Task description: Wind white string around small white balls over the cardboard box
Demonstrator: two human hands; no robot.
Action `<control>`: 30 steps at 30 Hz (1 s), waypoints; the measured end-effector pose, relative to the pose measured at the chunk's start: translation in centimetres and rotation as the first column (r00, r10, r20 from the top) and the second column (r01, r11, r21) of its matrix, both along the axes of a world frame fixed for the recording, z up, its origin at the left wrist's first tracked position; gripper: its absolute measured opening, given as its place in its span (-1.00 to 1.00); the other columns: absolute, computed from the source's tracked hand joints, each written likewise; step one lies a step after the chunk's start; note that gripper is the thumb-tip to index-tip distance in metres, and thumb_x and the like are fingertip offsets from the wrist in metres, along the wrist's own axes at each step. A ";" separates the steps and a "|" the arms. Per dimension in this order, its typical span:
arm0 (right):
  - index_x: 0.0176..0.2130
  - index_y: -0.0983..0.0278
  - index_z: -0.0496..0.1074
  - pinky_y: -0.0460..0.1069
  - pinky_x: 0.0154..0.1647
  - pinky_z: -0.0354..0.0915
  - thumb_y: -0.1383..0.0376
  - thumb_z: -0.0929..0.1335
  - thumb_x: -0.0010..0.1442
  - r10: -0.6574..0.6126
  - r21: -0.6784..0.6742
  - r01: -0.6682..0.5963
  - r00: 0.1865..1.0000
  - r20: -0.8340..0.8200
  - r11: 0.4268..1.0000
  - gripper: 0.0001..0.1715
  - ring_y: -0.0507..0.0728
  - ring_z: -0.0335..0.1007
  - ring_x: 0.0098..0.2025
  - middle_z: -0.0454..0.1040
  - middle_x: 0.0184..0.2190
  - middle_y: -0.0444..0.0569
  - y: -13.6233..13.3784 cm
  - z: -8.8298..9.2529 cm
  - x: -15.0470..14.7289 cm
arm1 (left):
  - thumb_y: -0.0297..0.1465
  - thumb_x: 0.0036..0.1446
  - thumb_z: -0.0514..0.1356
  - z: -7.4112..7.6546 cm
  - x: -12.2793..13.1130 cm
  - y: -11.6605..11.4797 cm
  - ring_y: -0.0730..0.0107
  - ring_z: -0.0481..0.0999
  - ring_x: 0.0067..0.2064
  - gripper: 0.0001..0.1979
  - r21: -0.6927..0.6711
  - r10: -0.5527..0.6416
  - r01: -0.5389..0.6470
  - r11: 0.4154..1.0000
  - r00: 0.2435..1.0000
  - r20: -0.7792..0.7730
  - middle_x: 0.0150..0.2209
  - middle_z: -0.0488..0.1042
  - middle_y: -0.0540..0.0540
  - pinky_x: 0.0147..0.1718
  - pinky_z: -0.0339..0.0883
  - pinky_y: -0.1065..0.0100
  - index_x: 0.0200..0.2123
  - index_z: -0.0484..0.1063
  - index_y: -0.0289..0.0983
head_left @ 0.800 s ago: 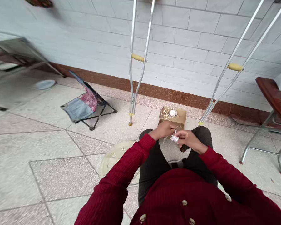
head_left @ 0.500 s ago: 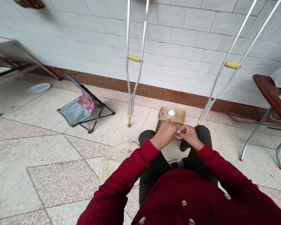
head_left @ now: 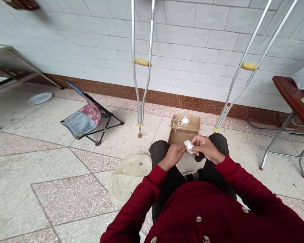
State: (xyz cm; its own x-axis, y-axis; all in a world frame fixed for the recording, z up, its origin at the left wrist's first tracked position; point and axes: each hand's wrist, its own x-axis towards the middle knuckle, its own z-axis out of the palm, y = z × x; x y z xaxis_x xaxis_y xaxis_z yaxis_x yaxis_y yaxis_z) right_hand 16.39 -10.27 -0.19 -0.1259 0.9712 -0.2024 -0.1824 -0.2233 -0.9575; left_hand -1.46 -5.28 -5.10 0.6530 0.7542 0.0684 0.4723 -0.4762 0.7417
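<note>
Right hand [head_left: 205, 149] closed in a pinch on a crumpled white wad [head_left: 189, 147], thumb and fingers pressed into its right side; whether the wad was tissue or cloth could not be told. Left hand [head_left: 173, 156] curled almost shut, its fingertips [head_left: 181, 148] against the wad's left side. Both hands were held together above the person's knees, wrists turned inward, with the wad between them. A thin loop of white string [head_left: 192, 136] stood just above the right hand, though its link to the wad could not be made out.

Open cardboard box [head_left: 178, 137] sat on the tile floor, flaps up, just past the knees and near the brown skirting [head_left: 178, 101]. Inside its far half lay a loose coil of the same-looking string [head_left: 177, 122] around a white ball [head_left: 184, 120].

Person was seated, in a dark red ribbed cardigan [head_left: 190, 211] with pale buttons and dark trousers [head_left: 219, 143]. Two aluminium crutches [head_left: 140, 84] [head_left: 243, 67] leaned on the white tiled wall [head_left: 197, 33], one either side of the box. Round pale lid [head_left: 129, 179] with small button-like pieces lay on the floor by the left knee. Low folding chair [head_left: 91, 118] stood tilted further left, with a pale plate [head_left: 40, 98] beyond it. Red-brown table [head_left: 286, 91] on metal legs stood at the right edge of view.
</note>
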 end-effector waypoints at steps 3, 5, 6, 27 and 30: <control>-0.44 0.30 0.39 -0.14 -0.70 0.24 0.34 0.52 -0.24 0.185 -0.089 -0.179 0.981 0.063 0.980 -0.68 -0.03 0.30 -0.68 0.45 -0.65 -0.19 -0.9 -0.7 0.2 | -0.45 0.23 0.07 1.8 0.7 2.7 0.43 0.45 -0.40 -0.74 0.095 -0.160 0.164 0.982 0.986 -0.051 -0.46 0.52 -0.03 -0.37 0.20 0.46 -0.41 0.53 -0.32; -0.48 0.31 0.39 -0.13 -0.71 0.24 0.35 0.52 -0.27 0.191 -0.146 -0.173 0.974 0.121 0.974 -0.69 -0.01 0.29 -0.71 0.43 -0.69 -0.19 -0.6 -1.8 0.6 | -0.42 0.23 0.09 3.9 1.4 4.1 0.38 0.46 -0.34 -0.75 0.242 -0.217 0.245 0.939 0.966 -0.138 -0.45 0.52 -0.06 -0.28 0.23 0.41 -0.42 0.53 -0.30; -0.50 0.31 0.39 -0.14 -0.73 0.22 0.36 0.51 -0.28 0.146 -0.158 -0.123 0.978 0.148 0.980 -0.71 -0.01 0.28 -0.72 0.43 -0.71 -0.18 0.0 -2.4 0.8 | -0.40 0.23 0.10 4.9 1.8 4.5 0.35 0.46 -0.34 -0.74 0.320 -0.219 0.272 0.907 0.957 -0.192 -0.47 0.51 -0.07 -0.24 0.24 0.37 -0.45 0.51 -0.30; -0.58 0.31 0.37 -0.17 -0.78 0.16 0.43 0.44 -0.30 0.160 -0.273 -0.110 0.972 0.171 0.956 -0.82 -0.03 0.24 -0.75 0.36 -0.77 -0.21 0.3 -4.6 0.1 | -0.46 0.23 0.05 5.2 1.9 5.4 0.32 0.46 -0.35 -0.74 0.406 -0.141 0.251 0.879 0.950 -0.280 -0.45 0.51 -0.10 -0.10 0.24 0.26 -0.43 0.50 -0.29; -0.64 0.30 0.33 -0.18 -0.77 0.13 0.41 0.42 -0.30 -0.158 -0.240 0.199 0.971 0.180 0.950 -0.84 -0.06 0.18 -0.76 0.33 -0.80 -0.20 3.4 -5.6 1.7 | -0.49 0.20 0.06 6.9 2.7 4.6 0.31 0.45 -0.36 -0.76 0.476 -0.130 0.244 0.845 0.957 -0.259 -0.46 0.49 -0.10 -0.04 0.22 0.20 -0.43 0.49 -0.29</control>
